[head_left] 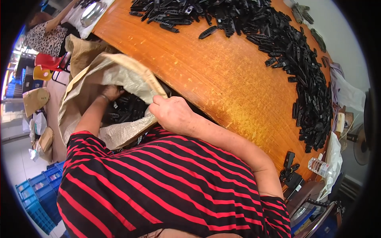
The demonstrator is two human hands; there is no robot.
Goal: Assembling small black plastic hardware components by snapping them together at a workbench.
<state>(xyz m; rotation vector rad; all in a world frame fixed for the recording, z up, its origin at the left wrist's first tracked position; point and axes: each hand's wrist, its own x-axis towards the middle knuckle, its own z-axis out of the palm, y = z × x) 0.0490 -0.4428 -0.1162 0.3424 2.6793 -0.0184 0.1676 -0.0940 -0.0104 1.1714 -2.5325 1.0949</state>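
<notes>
A large woven sack point(133, 67) with a brown outside and pale lining gapes at the left edge of the table. Inside it lies a heap of small black plastic parts point(129, 107). My left hand point(113, 93) reaches down into the sack, beside the black parts. Its fingers are blurred and partly hidden, so their grip cannot be made out. My right hand point(172, 113) is closed on the sack's rim at the side near the table, thumb and fingers pinching the folded edge.
The worn wooden table point(206, 75) carries a long curved pile of black plastic parts point(285, 51) along its far and right sides. A plastic bottle point(318, 167) and a black adapter with cable point(291, 174) lie at its right. Blue crates point(45, 186) stand lower left; a person point(47, 35) sits far left.
</notes>
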